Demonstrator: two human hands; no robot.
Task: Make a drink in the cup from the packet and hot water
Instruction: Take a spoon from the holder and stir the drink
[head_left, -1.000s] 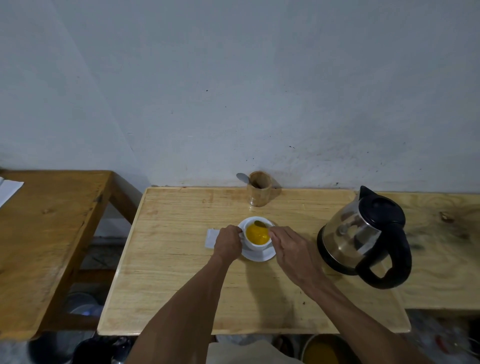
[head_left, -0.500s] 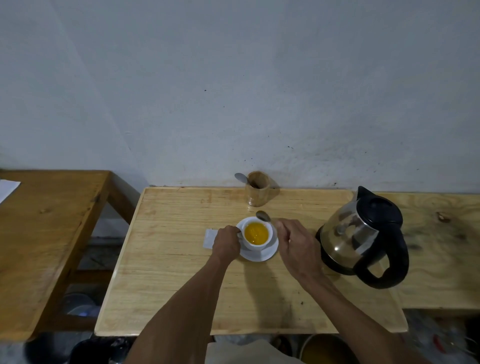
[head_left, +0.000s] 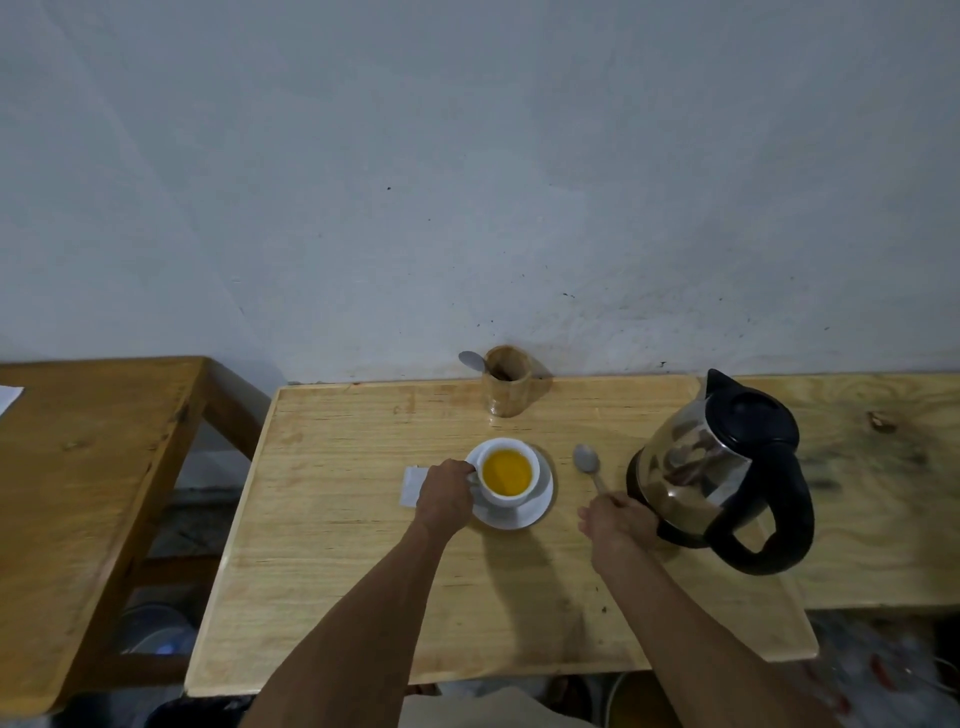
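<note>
White ceramic cup (head_left: 506, 474) of orange drink sits on its saucer (head_left: 540, 506) mid-bench; left hand (head_left: 445, 494) fingers clamped at cup's side, right hand (head_left: 615, 522) fingers pinching metal spoon (head_left: 589, 463); stirring apparently done, next: set spoon down.

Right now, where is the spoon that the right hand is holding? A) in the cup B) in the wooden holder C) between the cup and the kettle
C: the right hand holds the spoon between the cup and the kettle.
</note>
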